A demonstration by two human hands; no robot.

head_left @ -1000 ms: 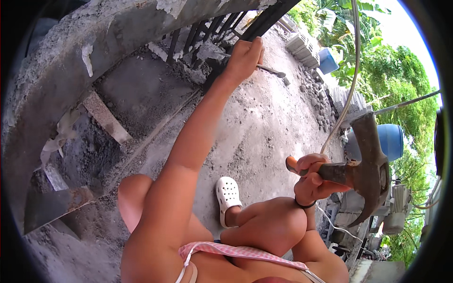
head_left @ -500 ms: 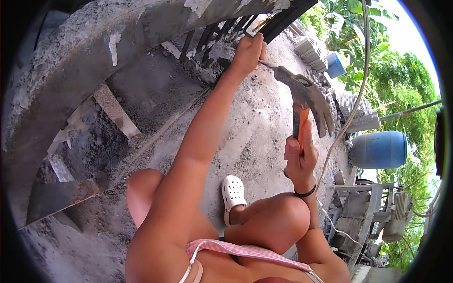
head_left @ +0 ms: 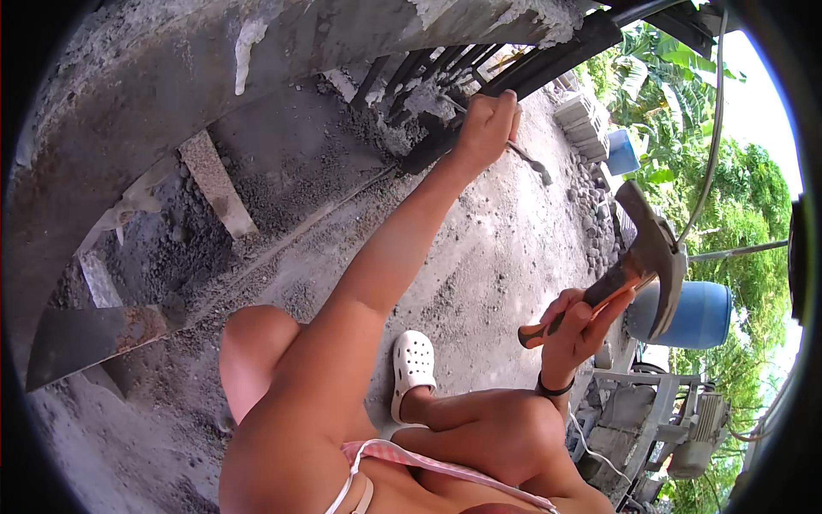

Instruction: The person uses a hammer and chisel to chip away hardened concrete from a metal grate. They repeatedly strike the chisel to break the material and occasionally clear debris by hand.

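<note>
My left hand (head_left: 490, 128) reaches forward, its fingers wrapped round a thin metal rod (head_left: 528, 158) with a widened outer end. The rod's other end points toward the dark metal slats (head_left: 398, 77), where rough, crusted grey cement (head_left: 432, 101) clings; I cannot tell whether it touches. In my right hand (head_left: 575, 330) is a claw hammer (head_left: 655, 261) with an orange and black handle. It is raised to the right, its head apart from the rod.
A big curved metal rim (head_left: 128, 128) crusted with cement arches over the left side. Below it lie loose rubble and a flat bar (head_left: 216, 193). To the right stand a blue barrel (head_left: 698, 313), stacked grey blocks (head_left: 582, 124) and a motor (head_left: 704, 428). A cable (head_left: 715, 128) hangs near the hammer.
The hammer has swung away from the rod, back and to the right, and its head has turned. My left hand still grips the rod; the whole view has shifted slightly.
</note>
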